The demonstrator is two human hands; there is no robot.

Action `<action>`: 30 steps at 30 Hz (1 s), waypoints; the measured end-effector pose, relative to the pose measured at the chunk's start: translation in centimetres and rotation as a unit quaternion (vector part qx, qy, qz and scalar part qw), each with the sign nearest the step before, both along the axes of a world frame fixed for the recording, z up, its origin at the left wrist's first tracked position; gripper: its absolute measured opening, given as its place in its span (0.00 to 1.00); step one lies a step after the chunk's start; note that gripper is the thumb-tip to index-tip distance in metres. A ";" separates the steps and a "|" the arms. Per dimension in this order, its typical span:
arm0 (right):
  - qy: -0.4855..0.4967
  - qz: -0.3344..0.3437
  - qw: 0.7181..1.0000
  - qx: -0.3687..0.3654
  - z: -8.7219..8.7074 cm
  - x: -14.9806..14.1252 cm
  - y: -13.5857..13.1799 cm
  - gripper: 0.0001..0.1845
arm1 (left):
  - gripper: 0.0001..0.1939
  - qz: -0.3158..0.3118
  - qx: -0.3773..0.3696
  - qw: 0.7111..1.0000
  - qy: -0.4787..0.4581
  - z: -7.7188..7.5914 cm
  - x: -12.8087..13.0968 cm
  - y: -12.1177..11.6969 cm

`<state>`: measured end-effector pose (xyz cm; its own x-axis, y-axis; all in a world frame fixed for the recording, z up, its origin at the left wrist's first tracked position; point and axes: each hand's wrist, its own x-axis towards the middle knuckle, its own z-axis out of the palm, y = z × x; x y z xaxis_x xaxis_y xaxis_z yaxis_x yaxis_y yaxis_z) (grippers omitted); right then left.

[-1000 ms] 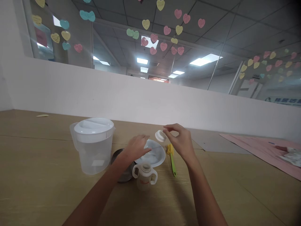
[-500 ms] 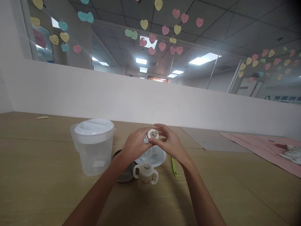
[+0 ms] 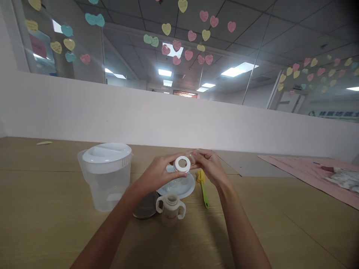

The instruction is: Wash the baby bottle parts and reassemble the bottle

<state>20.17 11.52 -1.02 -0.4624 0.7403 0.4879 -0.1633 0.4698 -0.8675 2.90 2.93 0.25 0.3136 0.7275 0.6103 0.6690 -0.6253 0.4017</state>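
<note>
Gripping a white screw ring (image 3: 182,163) face-up between both hands, far above a white plate (image 3: 189,186): left hand (image 3: 158,172) pinching its left edge, right hand (image 3: 209,166) clasping a clear piece (image 3: 194,155) just behind it.

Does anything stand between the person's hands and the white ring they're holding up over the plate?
Nothing blocks the left hand: it touches the white plastic ring directly. A clear piece sits between that ring and the right hand.
</note>
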 end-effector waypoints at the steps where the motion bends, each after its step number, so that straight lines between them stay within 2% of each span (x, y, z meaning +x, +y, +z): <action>1: -0.047 -0.010 0.999 0.011 -0.3 0.1 0.5 0.19 | 0.19 0.028 -0.003 0.999 0.031 -0.4 -0.1 0.4; 3: -0.193 -0.067 0.977 0.058 -1.3 -0.1 1.8 0.18 | 0.17 0.107 -0.008 0.988 0.112 -1.5 -0.4 1.5; 4: -0.280 -0.113 0.949 0.091 -2.0 -0.3 2.4 0.16 | 0.15 0.144 -0.014 0.977 0.158 -2.3 -0.7 2.2; 6: -0.451 -0.193 0.860 0.139 -3.6 -1.0 3.6 0.13 | 0.14 0.192 -0.047 0.952 0.234 -4.2 -1.3 3.6; 7: -0.484 -0.206 0.839 0.141 -4.5 -1.4 4.1 0.11 | 0.14 0.202 -0.073 0.940 0.266 -5.3 -1.6 4.3; 9: -0.516 -0.200 0.822 0.135 -6.1 -2.2 4.8 0.08 | 0.15 0.206 -0.107 0.926 0.298 -7.3 -2.3 5.5; 11: -0.529 -0.179 0.820 0.125 -7.4 -2.7 5.2 0.08 | 0.17 0.206 -0.130 0.920 0.307 -8.9 -2.9 6.4; 14: -0.521 -0.160 0.830 0.116 -8.5 -2.9 5.5 0.08 | 0.23 0.196 -0.163 0.917 0.305 -10.0 -3.4 7.1; 16: -0.493 -0.160 0.848 0.113 -8.4 -2.6 5.9 0.07 | 0.25 0.186 -0.175 0.918 0.304 -9.1 -3.4 6.8; 17: -0.474 -0.166 0.858 0.112 -8.1 -2.3 6.1 0.06 | 0.25 0.180 -0.171 0.921 0.299 -8.1 -3.4 6.3; 19: -0.428 -0.194 0.876 0.110 -7.3 -1.3 6.8 0.05 | 0.23 0.174 -0.142 0.935 0.274 -5.1 -3.2 4.4; 21: -0.375 -0.239 0.890 0.104 -6.5 0.1 7.5 0.11 | 0.15 0.177 -0.053 0.970 0.161 -1.5 -3.4 1.6; 23: -0.320 -0.283 0.900 0.087 -6.4 1.8 8.1 0.17 | 0.13 0.223 0.045 0.972 0.060 1.8 -4.2 -1.5; 25: -0.268 -0.325 0.905 0.058 -7.4 3.7 8.4 0.20 | 0.13 0.299 0.127 0.945 -0.022 3.9 -6.1 -3.9; 26: -0.246 -0.349 0.904 0.039 -8.3 4.6 8.5 0.22 | 0.14 0.352 0.158 0.920 -0.068 4.3 -7.3 -4.7; 28: -0.211 -0.402 0.891 -0.004 -10.6 6.2 8.5 0.24 | 0.15 0.466 0.184 0.854 -0.140 4.1 -10.2 -5.2; 30: -0.185 -0.447 0.874 -0.047 -13.2 7.5 8.3 0.24 | 0.15 0.556 0.150 0.804 -0.147 3.0 -13.1 -4.5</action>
